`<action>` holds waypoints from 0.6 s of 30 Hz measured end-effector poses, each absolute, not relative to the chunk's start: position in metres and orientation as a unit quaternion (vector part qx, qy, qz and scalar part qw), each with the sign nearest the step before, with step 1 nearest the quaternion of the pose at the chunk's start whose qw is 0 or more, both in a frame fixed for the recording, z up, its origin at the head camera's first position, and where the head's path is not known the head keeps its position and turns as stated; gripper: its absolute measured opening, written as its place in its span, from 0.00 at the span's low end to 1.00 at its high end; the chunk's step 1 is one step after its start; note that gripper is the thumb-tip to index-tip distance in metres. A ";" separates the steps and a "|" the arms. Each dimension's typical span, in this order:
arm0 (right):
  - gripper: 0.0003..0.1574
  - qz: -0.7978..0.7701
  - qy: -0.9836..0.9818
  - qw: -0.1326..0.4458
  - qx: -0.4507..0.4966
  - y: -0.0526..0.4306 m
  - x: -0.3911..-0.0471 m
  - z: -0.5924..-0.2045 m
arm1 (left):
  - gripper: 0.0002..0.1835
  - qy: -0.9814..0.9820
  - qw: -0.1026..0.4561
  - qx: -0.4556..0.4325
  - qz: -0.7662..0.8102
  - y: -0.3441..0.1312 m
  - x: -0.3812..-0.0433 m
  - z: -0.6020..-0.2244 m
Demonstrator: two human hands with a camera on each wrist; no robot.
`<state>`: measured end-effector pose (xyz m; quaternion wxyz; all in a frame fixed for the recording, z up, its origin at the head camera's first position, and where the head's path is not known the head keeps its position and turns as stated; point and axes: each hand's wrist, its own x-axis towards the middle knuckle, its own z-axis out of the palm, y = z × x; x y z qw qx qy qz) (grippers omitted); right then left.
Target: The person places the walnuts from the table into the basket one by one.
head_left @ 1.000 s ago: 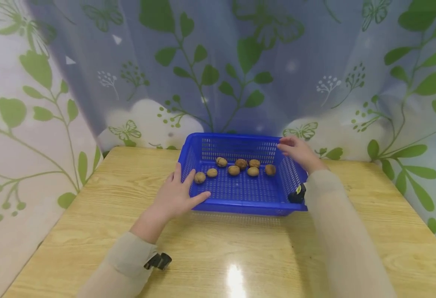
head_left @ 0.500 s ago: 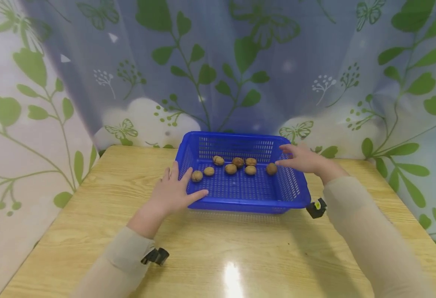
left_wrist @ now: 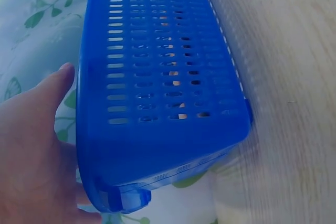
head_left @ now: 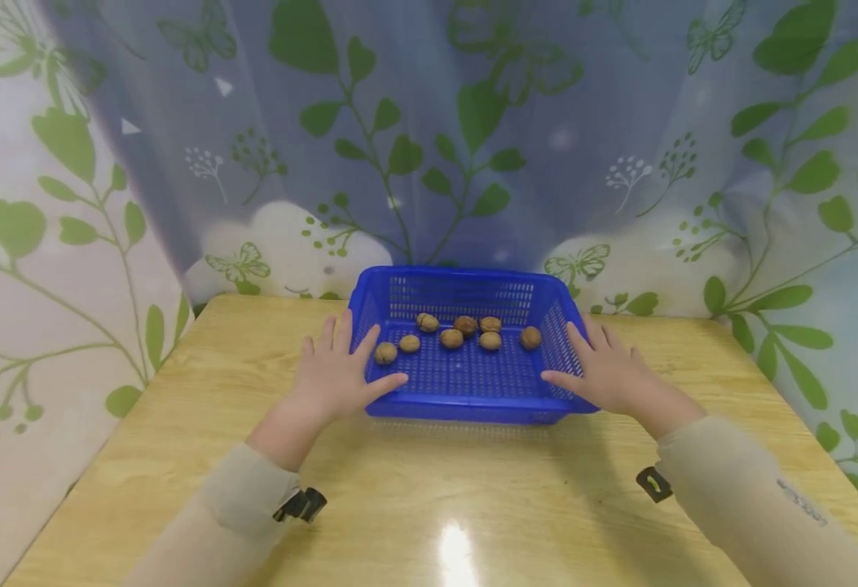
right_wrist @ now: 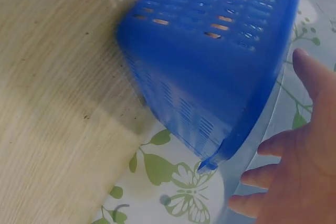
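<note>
A blue plastic basket [head_left: 465,405] with slotted walls stands on the table, with several walnuts [head_left: 451,338] spread over its floor. At its left front corner is my left hand [head_left: 332,373], fingers spread and straight, thumb above the front rim. On the opposite side my right hand [head_left: 610,371] spreads its fingers over the right rim, thumb reaching inward. In the left wrist view the left hand [left_wrist: 32,145] lies along the basket's rim. The right wrist view shows the right hand [right_wrist: 299,156] a little apart from the basket wall [right_wrist: 194,77]. Neither hand grips anything.
The wooden table [head_left: 414,497] extends in front of the basket and to both sides. Behind it hangs a curtain [head_left: 429,163] printed with leaves and butterflies, close to the basket's back wall. Dark wrist cameras show at both sleeves.
My right hand has moved from above the basket's far right corner toward me and out to the right rim, its fingers spreading. The left hand and the walnuts stay about where they were.
</note>
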<state>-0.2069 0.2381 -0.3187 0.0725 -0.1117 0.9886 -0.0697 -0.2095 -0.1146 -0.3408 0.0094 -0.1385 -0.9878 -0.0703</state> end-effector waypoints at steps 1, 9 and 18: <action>0.63 -0.066 0.989 0.070 -0.111 0.238 -0.204 -0.319 | 0.49 -0.988 0.012 -0.140 -0.069 -0.114 -0.209 -0.342; 0.61 -0.051 0.991 0.058 -0.114 0.239 -0.191 -0.319 | 0.50 -0.986 0.011 -0.144 -0.083 -0.112 -0.207 -0.347; 0.58 -0.047 0.991 0.057 -0.113 0.238 -0.186 -0.320 | 0.50 -0.985 0.014 -0.145 -0.087 -0.112 -0.206 -0.352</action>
